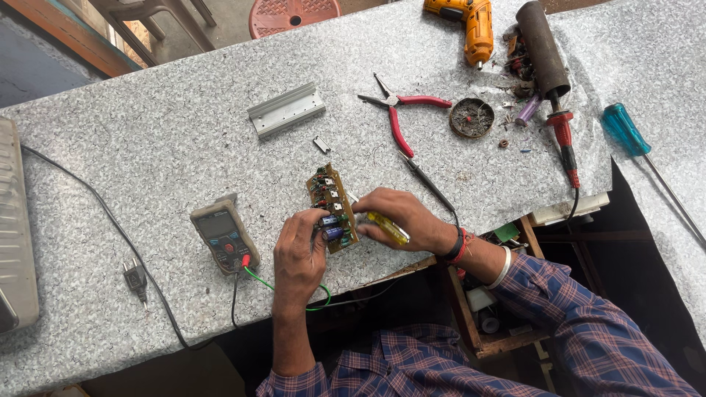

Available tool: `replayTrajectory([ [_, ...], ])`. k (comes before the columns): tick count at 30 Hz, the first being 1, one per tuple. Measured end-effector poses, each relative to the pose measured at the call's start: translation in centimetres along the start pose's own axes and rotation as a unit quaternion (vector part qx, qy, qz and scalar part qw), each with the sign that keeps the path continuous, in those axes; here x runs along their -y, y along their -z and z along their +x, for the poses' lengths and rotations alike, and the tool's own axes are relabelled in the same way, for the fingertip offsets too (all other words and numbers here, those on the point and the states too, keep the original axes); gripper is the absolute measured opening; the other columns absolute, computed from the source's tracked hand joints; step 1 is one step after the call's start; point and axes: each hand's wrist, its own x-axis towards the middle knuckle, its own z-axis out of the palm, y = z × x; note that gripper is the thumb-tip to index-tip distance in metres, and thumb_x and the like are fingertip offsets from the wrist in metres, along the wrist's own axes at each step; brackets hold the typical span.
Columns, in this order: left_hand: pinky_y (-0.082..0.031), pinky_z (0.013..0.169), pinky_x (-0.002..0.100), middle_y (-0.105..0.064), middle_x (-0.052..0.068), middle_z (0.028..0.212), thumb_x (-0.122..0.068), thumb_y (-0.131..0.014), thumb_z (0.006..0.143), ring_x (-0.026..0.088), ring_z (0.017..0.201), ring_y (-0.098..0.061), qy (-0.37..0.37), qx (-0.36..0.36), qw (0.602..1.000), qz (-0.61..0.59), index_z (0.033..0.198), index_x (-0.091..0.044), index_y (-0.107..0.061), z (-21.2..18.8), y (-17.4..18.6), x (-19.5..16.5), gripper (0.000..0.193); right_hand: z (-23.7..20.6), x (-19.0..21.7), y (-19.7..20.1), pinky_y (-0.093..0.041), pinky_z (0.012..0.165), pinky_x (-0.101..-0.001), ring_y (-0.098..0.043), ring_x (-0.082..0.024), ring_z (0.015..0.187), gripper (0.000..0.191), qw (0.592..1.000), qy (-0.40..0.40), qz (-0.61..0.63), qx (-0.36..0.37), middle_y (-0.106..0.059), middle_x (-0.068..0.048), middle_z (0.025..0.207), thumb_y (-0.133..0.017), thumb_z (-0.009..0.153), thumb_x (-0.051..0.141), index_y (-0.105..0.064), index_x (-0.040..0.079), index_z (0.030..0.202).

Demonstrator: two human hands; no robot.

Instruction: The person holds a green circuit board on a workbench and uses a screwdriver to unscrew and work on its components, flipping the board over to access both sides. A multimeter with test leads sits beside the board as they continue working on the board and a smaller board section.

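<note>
A brown circuit board (329,196) with several small components lies near the table's front edge. My left hand (299,255) grips its near end, fingers around the blue capacitors. My right hand (401,218) holds a yellow-handled screwdriver (387,228) whose tip points at the board's right side. A grey multimeter (224,235) lies left of my left hand, with red and green leads plugged into it.
Red-handled pliers (401,114), an aluminium heat-sink bar (286,110), a black probe (430,184), a soldering iron (565,143), a yellow drill (471,23), a round tin (471,117) and a teal screwdriver (625,132) lie farther back. A power plug (135,278) and cable run at left.
</note>
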Motion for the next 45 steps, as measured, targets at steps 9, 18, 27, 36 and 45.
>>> replayTrajectory([
  [9,-0.060,0.083,0.046,-0.072,0.017,0.112,-0.013,-0.074,0.080,0.032,0.096,-0.074,0.057,0.057,0.997,0.009,0.124,-0.004,-0.065,-0.5,0.1,0.5,0.046,0.0,0.5,0.2,-0.055,0.107,-0.0461,-0.064,-0.031,0.125,0.053,0.995,0.089,-0.027,0.020,-0.068,-0.012,0.131,-0.074,0.094,0.034,-0.056,0.011,0.139],
  [18,-0.052,0.100,0.050,-0.060,0.025,0.137,-0.059,-0.074,0.082,0.039,0.128,-0.058,-0.009,0.061,0.998,0.017,0.128,0.001,-0.065,-0.3,0.4,0.9,0.076,0.2,0.8,0.3,-0.054,0.107,-0.0467,-0.061,-0.033,0.129,0.057,0.996,0.069,-0.026,0.044,-0.067,-0.006,0.138,-0.078,0.091,0.036,-0.057,0.013,0.139],
  [27,-0.049,0.106,0.049,-0.061,0.023,0.138,-0.034,-0.059,0.103,0.038,0.128,-0.060,0.064,0.009,0.998,-0.001,0.136,0.004,-0.060,-0.4,0.0,1.3,0.050,0.2,0.7,0.3,-0.055,0.105,-0.0456,-0.061,-0.031,0.127,0.049,0.996,0.055,-0.034,0.062,-0.069,-0.007,0.128,-0.076,0.093,0.038,-0.064,0.013,0.133],
  [36,-0.052,0.101,0.047,-0.064,0.021,0.134,-0.025,-0.062,0.101,0.036,0.123,-0.064,0.075,-0.002,0.997,-0.012,0.134,0.002,-0.061,0.0,0.0,0.9,0.043,-0.4,-0.3,0.3,-0.054,0.103,-0.0470,-0.062,-0.031,0.123,0.060,0.996,0.070,0.029,0.048,-0.069,-0.015,0.122,-0.047,0.103,0.055,-0.061,0.008,0.138],
  [45,-0.054,0.086,0.048,-0.070,0.021,0.112,-0.029,-0.053,0.105,0.036,0.101,-0.069,0.086,0.028,0.996,0.005,0.132,0.002,-0.062,-0.3,0.0,1.2,0.042,-0.2,0.7,0.6,-0.057,0.096,-0.0409,-0.068,-0.026,0.109,0.036,0.999,0.025,0.012,-0.018,-0.072,-0.009,0.115,-0.068,0.099,0.030,-0.067,0.008,0.128],
])
